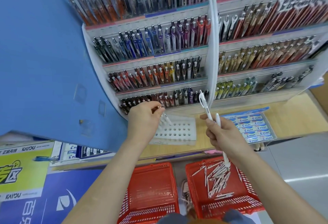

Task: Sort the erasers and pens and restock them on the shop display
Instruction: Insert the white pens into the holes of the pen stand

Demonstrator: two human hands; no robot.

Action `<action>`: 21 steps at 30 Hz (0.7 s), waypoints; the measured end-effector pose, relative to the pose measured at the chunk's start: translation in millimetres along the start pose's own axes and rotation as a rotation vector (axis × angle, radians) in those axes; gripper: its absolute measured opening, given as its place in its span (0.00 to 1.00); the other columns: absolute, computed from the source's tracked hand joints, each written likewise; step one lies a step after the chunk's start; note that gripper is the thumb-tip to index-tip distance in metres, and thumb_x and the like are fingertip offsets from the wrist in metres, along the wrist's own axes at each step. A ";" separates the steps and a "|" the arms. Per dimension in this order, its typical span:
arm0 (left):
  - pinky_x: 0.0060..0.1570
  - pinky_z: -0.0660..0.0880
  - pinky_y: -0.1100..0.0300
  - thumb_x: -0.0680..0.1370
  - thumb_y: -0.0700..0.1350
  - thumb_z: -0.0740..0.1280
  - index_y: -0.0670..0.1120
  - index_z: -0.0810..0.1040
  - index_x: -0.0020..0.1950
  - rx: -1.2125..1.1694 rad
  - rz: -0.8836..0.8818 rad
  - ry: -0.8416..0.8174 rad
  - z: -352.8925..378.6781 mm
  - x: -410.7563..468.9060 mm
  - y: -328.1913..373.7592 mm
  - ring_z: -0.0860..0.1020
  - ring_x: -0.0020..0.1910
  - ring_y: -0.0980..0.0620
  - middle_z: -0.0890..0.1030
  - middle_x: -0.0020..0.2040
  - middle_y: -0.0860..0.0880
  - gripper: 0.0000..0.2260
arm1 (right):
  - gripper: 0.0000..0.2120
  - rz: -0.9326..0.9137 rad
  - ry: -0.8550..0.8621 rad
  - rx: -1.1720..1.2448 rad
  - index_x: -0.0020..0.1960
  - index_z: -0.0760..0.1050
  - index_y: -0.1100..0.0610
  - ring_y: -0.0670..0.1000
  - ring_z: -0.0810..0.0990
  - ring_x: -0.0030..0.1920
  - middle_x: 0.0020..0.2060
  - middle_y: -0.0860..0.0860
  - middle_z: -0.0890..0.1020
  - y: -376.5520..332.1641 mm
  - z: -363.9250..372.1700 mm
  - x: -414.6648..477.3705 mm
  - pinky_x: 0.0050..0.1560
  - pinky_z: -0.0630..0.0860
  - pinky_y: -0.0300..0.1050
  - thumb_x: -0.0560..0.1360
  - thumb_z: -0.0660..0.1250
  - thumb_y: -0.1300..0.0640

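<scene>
The landmark is the white holed tray (pixel 179 131) lying on the wooden tabletop (pixel 291 115). Over the tray's left edge the left hand (pixel 143 119) pinches a pen (pixel 158 107) by its coppery top between thumb and fingertips. The barrel slants down toward the holes, but it is too blurred to tell whether the tip is in one.

To the right of the tray, the right hand (pixel 225 133) is clenched round a small bunch of white pens (pixel 204 103). One of them sticks up well above the fist, and the lower ends hang out beneath it.

Just right of the tray, beyond that hand, a box of blue-and-white erasers (pixel 252 127) sits on the tabletop. Behind the tray rises the tiered display rack (pixel 159 55), with its rows of upright pens.

Below the tray, on the near side, stand two red baskets. The right basket (pixel 248 202) holds loose white pens (pixel 218 179), and the left basket (pixel 150 188) is beside it. Left of the tray leans a large blue board (pixel 44 63).
</scene>
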State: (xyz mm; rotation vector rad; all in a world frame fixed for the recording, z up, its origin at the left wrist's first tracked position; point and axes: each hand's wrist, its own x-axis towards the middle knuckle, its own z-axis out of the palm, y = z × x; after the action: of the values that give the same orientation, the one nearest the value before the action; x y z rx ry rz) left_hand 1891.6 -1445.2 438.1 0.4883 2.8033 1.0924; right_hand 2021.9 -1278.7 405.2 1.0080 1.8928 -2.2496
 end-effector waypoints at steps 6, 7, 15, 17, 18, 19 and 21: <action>0.46 0.77 0.56 0.75 0.46 0.70 0.46 0.84 0.49 0.057 0.009 -0.016 11.1 4.4 -4.5 0.79 0.40 0.54 0.84 0.43 0.50 0.07 | 0.11 0.041 -0.010 0.038 0.54 0.79 0.54 0.46 0.57 0.23 0.26 0.50 0.64 -1.0 0.5 0.7 0.20 0.55 0.35 0.81 0.58 0.54; 0.46 0.77 0.57 0.75 0.46 0.70 0.46 0.84 0.49 0.064 0.008 -0.016 11.5 5.5 -4.1 0.79 0.40 0.54 0.84 0.43 0.50 0.07 | 0.11 0.052 -0.015 0.044 0.54 0.79 0.54 0.46 0.57 0.23 0.26 0.50 0.65 -0.7 0.4 1.0 0.20 0.55 0.35 0.81 0.58 0.54; 0.46 0.76 0.58 0.75 0.47 0.70 0.46 0.84 0.49 0.150 -0.010 -0.035 5.7 10.4 -2.1 0.80 0.40 0.53 0.84 0.41 0.50 0.07 | 0.11 0.035 -0.059 0.053 0.55 0.78 0.55 0.46 0.58 0.23 0.27 0.51 0.66 0.2 1.5 -1.1 0.21 0.55 0.35 0.81 0.57 0.57; 0.45 0.76 0.58 0.75 0.47 0.69 0.46 0.84 0.48 0.166 0.001 -0.031 4.4 10.3 -1.8 0.79 0.39 0.53 0.84 0.40 0.50 0.07 | 0.11 0.029 -0.065 0.051 0.55 0.78 0.56 0.45 0.58 0.23 0.28 0.51 0.65 0.4 1.6 -1.7 0.21 0.55 0.35 0.81 0.57 0.58; 0.45 0.76 0.58 0.76 0.47 0.69 0.46 0.84 0.48 0.178 0.006 -0.032 4.1 10.4 -1.6 0.79 0.38 0.53 0.84 0.40 0.50 0.07 | 0.11 0.025 -0.068 0.049 0.55 0.77 0.56 0.45 0.57 0.23 0.28 0.51 0.65 0.4 1.4 -2.0 0.21 0.55 0.35 0.81 0.57 0.58; 0.44 0.76 0.59 0.76 0.47 0.69 0.46 0.84 0.48 0.190 0.015 -0.032 4.0 10.7 -1.5 0.79 0.38 0.53 0.84 0.40 0.50 0.07 | 0.11 0.020 -0.071 0.050 0.55 0.77 0.56 0.45 0.57 0.23 0.28 0.52 0.65 0.4 1.3 -2.2 0.21 0.55 0.35 0.81 0.57 0.58; 0.44 0.75 0.59 0.76 0.47 0.69 0.47 0.84 0.48 0.205 0.029 -0.031 4.6 11.0 -2.5 0.79 0.38 0.53 0.84 0.39 0.50 0.07 | 0.11 0.011 -0.076 0.054 0.56 0.77 0.56 0.45 0.57 0.23 0.29 0.52 0.64 -0.2 1.3 -3.1 0.21 0.56 0.34 0.81 0.57 0.58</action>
State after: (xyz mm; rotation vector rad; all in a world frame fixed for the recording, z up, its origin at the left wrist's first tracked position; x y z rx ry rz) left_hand 1881.5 -1440.3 433.4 0.5600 2.9038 0.7973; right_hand 2023.8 -1281.0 407.0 0.9234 1.8016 -2.3100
